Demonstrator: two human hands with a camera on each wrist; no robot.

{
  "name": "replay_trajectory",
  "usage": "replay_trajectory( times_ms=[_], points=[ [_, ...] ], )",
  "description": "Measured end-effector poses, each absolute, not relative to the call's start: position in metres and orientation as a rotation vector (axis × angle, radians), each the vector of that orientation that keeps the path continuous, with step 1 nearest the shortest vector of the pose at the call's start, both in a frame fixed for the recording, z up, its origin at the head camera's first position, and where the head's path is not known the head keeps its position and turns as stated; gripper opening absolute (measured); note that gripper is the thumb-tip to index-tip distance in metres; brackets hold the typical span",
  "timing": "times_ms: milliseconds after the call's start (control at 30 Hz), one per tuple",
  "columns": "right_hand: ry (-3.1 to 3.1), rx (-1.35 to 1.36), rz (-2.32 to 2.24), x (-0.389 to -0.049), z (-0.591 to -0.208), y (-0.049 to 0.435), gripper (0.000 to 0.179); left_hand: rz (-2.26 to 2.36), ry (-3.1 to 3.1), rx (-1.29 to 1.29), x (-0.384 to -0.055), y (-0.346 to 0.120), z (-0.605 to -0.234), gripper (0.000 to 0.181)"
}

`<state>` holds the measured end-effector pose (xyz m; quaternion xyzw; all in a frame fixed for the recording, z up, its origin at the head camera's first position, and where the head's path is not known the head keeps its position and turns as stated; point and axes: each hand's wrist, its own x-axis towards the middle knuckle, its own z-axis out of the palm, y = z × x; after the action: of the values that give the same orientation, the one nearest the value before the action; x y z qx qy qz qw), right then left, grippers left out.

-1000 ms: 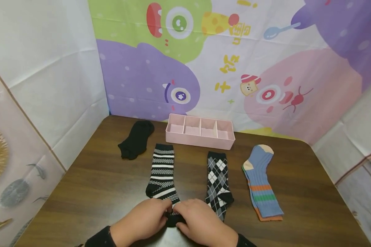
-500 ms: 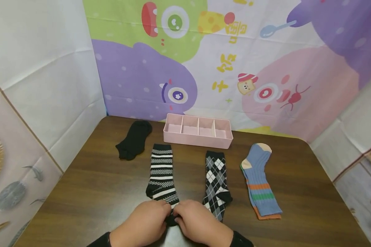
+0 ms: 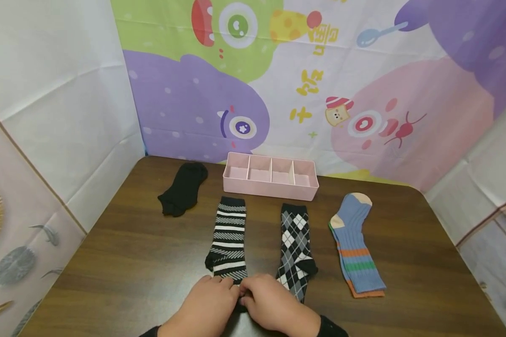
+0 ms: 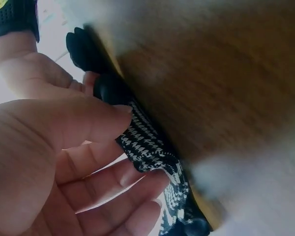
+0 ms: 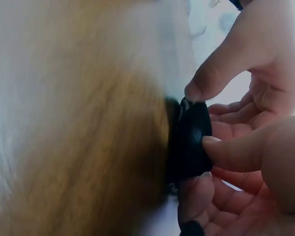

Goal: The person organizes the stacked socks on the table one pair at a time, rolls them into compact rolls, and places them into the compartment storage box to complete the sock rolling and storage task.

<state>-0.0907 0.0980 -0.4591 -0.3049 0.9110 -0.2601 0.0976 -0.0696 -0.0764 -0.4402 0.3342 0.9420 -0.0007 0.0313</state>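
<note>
A black and white striped sock point(image 3: 229, 238) lies lengthwise on the table, its black toe end towards me. My left hand point(image 3: 208, 304) and right hand point(image 3: 274, 302) meet over that near end and mostly hide it in the head view. In the right wrist view, both hands pinch the black toe end point(image 5: 191, 147), thumbs on top and fingers curled beneath. The left wrist view shows the patterned sock fabric point(image 4: 147, 140) passing under my left thumb. Just right of my right hand lies an argyle sock point(image 3: 295, 248) with a black heel.
Blue socks point(image 3: 358, 248) with orange and green stripes lie on the right. Black ankle socks point(image 3: 183, 189) are at the back left. A pink box point(image 3: 270, 188) with several compartments stands at the back of the brown table point(image 3: 130, 262), before a cartoon-printed cloth point(image 3: 202, 103).
The striped sock has shifted slightly to the right and lies straighter. My left hand has moved right with it, closer to the right hand. The other socks and the box stay put.
</note>
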Motion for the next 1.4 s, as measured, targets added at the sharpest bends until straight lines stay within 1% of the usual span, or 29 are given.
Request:
replay_trajectory(
  times_ms=[233,400,533,600,700,767,900,1033,1267,1400],
  points=[
    [2.644,-0.779,-0.878,-0.087,-0.457,0.096,0.009,0.034,2.938,1.074,-0.073,-0.077,-0.445,0.006],
    [2.659,-0.853,-0.805,-0.086,-0.458,0.096,0.011,0.067,2.963,1.071,-0.074,-0.079,-0.447,0.005],
    [2.639,-0.898,-0.665,-0.083,-0.454,0.096,0.007,0.14,2.959,1.045,-0.075,-0.082,-0.446,0.005],
    [2.621,-0.911,-0.577,-0.081,-0.451,0.096,0.012,0.184,2.947,1.014,-0.075,-0.084,-0.446,0.006],
    [2.639,-0.994,-0.425,-0.079,-0.448,0.095,0.027,0.255,2.895,0.936,-0.076,-0.085,-0.445,0.01],
    [2.674,-1.065,-0.342,-0.079,-0.448,0.095,0.029,0.289,2.829,0.884,-0.078,-0.086,-0.443,0.012],
    [2.72,-1.153,-0.309,-0.079,-0.45,0.092,0.017,0.325,2.76,0.843,-0.078,-0.087,-0.441,0.012],
    [2.714,-1.106,-0.396,-0.08,-0.452,0.09,0.006,0.344,2.771,0.815,-0.077,-0.088,-0.44,0.009],
    [2.763,-1.027,-0.469,-0.083,-0.457,0.086,0.01,0.41,2.808,0.767,-0.072,-0.09,-0.441,0.016],
    [2.798,-0.991,-0.475,-0.084,-0.459,0.084,0.012,0.464,2.84,0.765,-0.068,-0.088,-0.438,0.016]
  ],
)
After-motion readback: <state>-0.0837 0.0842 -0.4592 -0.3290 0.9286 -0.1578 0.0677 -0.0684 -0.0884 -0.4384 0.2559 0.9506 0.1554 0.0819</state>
